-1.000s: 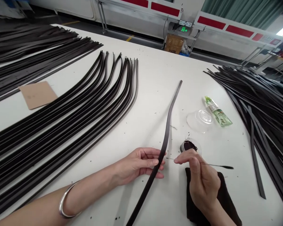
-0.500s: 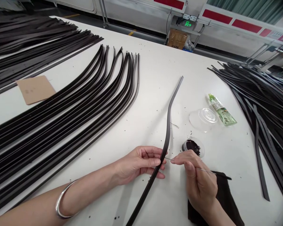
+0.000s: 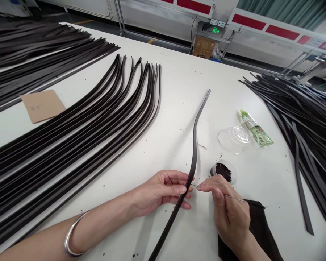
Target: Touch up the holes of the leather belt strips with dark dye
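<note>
A long black strap (image 3: 195, 145) stands on its edge and curves away across the white table (image 3: 179, 94). My left hand (image 3: 163, 190), a silver bangle on its wrist, pinches the strap between thumb and fingers. My right hand (image 3: 228, 210) grips a thin metal tool (image 3: 233, 197) whose point touches the strap's edge beside my left thumb. Just beyond my right hand stands a small open pot of dark paste (image 3: 223, 172).
Rows of black straps (image 3: 78, 127) fan out at left, with a cardboard piece (image 3: 42, 105) beside them. A heap of straps (image 3: 304, 116) lies at right. A clear lid (image 3: 234, 138), a green tube (image 3: 256, 128) and a dark cloth (image 3: 258, 232) lie near my right hand.
My right hand has turned the tool, its dark rear tip dropping toward the cloth. The view shifted slightly. My left hand keeps its hold on the strap.
</note>
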A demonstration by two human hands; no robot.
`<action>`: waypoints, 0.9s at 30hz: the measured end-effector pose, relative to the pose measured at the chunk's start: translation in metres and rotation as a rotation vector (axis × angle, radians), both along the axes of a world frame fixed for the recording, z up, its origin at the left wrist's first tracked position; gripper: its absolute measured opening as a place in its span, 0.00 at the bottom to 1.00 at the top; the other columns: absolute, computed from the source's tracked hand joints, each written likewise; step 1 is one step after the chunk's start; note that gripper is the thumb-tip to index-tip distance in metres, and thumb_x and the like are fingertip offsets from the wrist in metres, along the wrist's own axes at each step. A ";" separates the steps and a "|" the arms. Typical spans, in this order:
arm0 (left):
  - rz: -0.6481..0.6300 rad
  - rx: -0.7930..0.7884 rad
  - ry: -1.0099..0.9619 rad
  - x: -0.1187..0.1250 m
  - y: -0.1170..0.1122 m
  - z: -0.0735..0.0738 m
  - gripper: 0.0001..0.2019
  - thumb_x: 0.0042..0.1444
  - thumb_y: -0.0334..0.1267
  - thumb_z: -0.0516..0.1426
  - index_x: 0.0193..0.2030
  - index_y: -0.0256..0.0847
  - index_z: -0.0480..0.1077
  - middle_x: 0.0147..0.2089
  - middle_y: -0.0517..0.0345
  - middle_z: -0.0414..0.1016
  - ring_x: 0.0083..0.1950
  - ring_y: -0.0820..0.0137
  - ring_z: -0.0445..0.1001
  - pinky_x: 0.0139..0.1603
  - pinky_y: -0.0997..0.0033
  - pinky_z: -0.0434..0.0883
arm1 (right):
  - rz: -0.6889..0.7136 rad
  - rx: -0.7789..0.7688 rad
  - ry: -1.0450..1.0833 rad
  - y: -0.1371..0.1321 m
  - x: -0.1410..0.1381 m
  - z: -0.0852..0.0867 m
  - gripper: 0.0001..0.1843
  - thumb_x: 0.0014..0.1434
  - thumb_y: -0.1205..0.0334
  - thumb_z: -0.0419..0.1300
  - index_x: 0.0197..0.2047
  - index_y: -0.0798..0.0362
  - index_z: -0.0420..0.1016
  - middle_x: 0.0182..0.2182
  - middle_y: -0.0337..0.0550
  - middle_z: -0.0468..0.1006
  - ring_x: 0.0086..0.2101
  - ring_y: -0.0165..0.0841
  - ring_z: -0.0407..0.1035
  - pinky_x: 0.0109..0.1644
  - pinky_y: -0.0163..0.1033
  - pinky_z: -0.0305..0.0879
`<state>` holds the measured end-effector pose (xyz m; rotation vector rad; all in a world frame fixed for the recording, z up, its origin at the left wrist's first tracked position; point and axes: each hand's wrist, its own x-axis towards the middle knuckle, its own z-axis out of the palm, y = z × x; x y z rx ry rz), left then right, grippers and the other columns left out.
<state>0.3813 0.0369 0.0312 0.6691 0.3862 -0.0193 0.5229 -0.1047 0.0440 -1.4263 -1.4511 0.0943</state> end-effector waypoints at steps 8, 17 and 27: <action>-0.011 0.026 -0.012 0.000 0.000 0.001 0.11 0.56 0.32 0.63 0.46 0.38 0.76 0.41 0.52 0.75 0.41 0.68 0.73 0.48 0.56 0.76 | -0.004 -0.021 -0.023 0.002 -0.001 0.001 0.16 0.62 0.80 0.47 0.45 0.54 0.69 0.33 0.46 0.77 0.35 0.34 0.72 0.37 0.43 0.70; 0.011 0.001 0.023 0.000 -0.001 0.001 0.11 0.54 0.33 0.65 0.44 0.38 0.77 0.41 0.50 0.76 0.41 0.66 0.74 0.48 0.53 0.76 | -0.015 -0.049 -0.108 0.004 -0.002 0.006 0.14 0.63 0.79 0.47 0.44 0.53 0.68 0.31 0.44 0.77 0.33 0.33 0.71 0.36 0.41 0.69; -0.004 0.019 0.016 0.001 0.000 0.002 0.12 0.55 0.33 0.64 0.47 0.39 0.77 0.42 0.52 0.77 0.42 0.67 0.74 0.50 0.51 0.77 | 0.020 -0.032 -0.107 0.004 -0.002 0.006 0.16 0.61 0.81 0.48 0.46 0.54 0.67 0.32 0.43 0.76 0.34 0.32 0.70 0.37 0.40 0.69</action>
